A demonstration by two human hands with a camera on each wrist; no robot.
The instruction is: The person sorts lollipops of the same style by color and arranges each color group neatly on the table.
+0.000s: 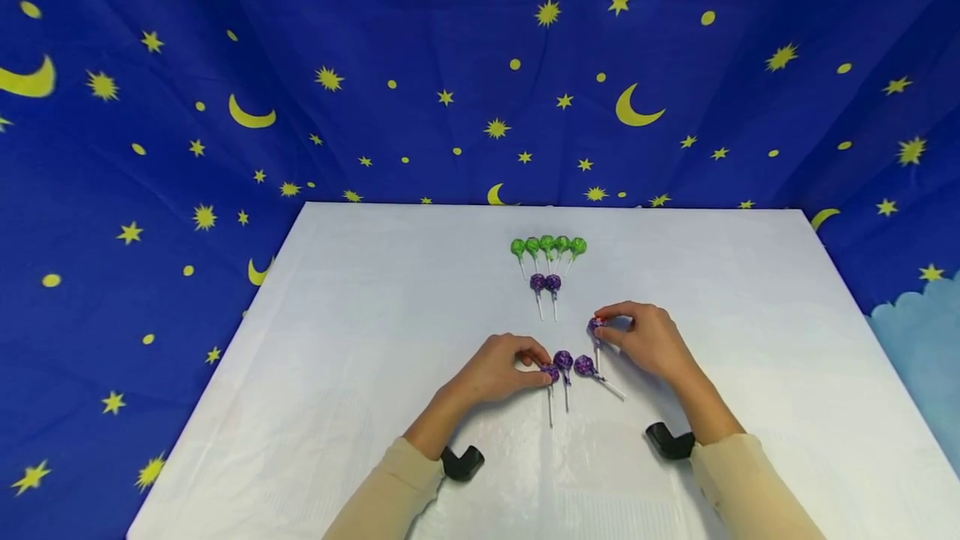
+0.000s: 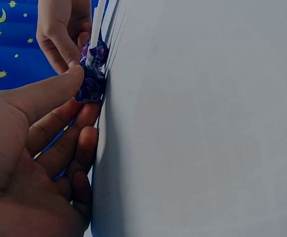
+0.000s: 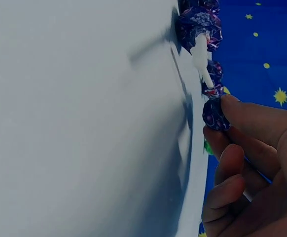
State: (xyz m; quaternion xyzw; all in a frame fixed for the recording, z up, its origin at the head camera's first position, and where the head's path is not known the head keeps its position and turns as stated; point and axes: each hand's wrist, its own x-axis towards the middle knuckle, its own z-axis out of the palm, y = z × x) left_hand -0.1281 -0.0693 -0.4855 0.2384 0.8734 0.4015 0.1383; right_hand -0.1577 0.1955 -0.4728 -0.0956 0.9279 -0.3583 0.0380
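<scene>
Between thumb and fingers, my left hand [image 1: 502, 369] pinches the head of a purple-wrapped lollipop [image 2: 90, 88] on the table. My right hand [image 1: 651, 340] holds another purple lollipop [image 3: 215, 114] by its head, with the white stick pointing toward me. Between the hands are two more purple lollipops: one [image 1: 563, 361] upright beside my left fingers, the other [image 1: 585, 367] with its stick slanting to the right. Farther back, two purple lollipops [image 1: 545, 282] lie side by side, just below a row of several green lollipops [image 1: 547, 244].
A white table [image 1: 360, 290] carries everything. Blue cloth [image 1: 420, 40] with yellow moons and stars hangs behind and at the sides. A black wrist fitting [image 1: 462, 463] is by the left sleeve, and another [image 1: 669, 442] by the right sleeve.
</scene>
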